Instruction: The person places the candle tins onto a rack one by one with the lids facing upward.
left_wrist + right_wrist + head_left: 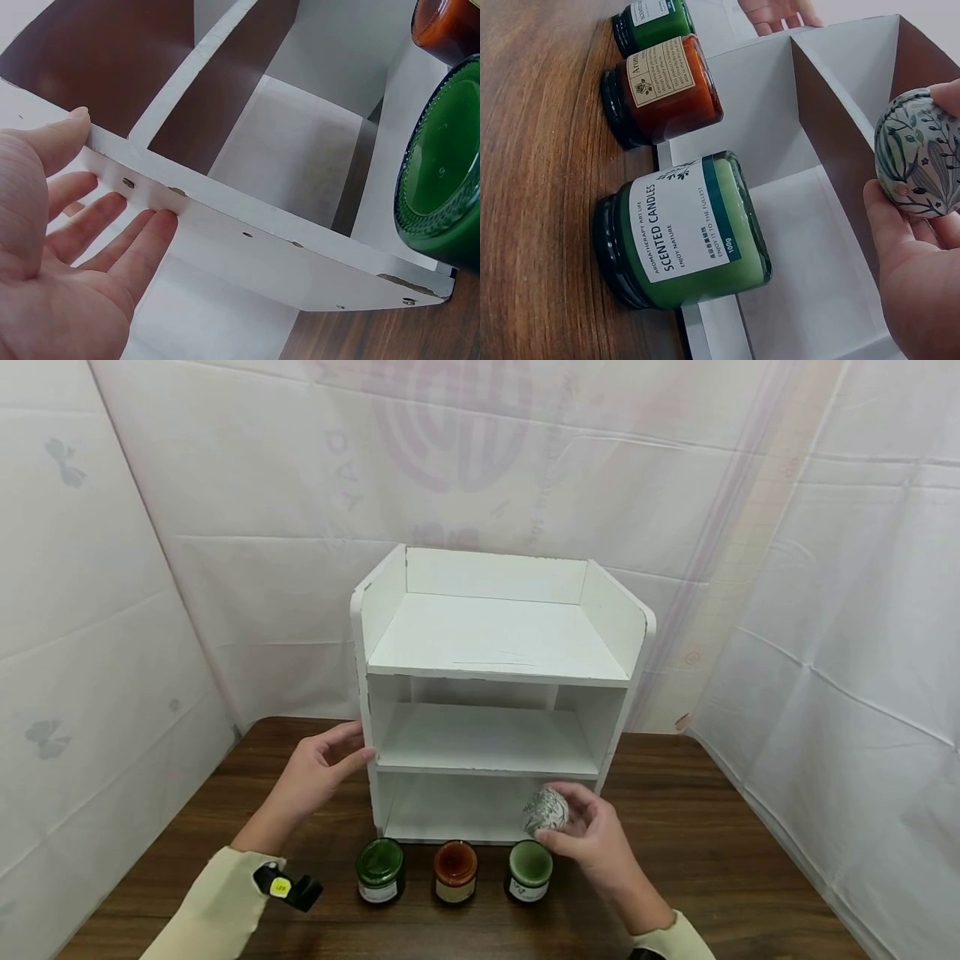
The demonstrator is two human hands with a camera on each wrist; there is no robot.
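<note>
My right hand [596,839] pinches a small round tin [545,811] between thumb and fingers, in front of the lowest opening of a white shelf unit [495,631]. Up close, the tin [916,154] shows a leaf and flower pattern. My left hand [315,772] is at the unit's left side panel. In the left wrist view its thumb rests at the panel's front edge, while the loosely spread fingers lie along the outer face. Just below the tin in the head view stands a light green scented candle jar [529,870], upside down on its black lid.
An amber candle jar [455,870] and a dark green one [380,870] stand in the same row before the unit, also lid down. The brown wooden table [712,843] reaches back to white hanging sheets [262,568].
</note>
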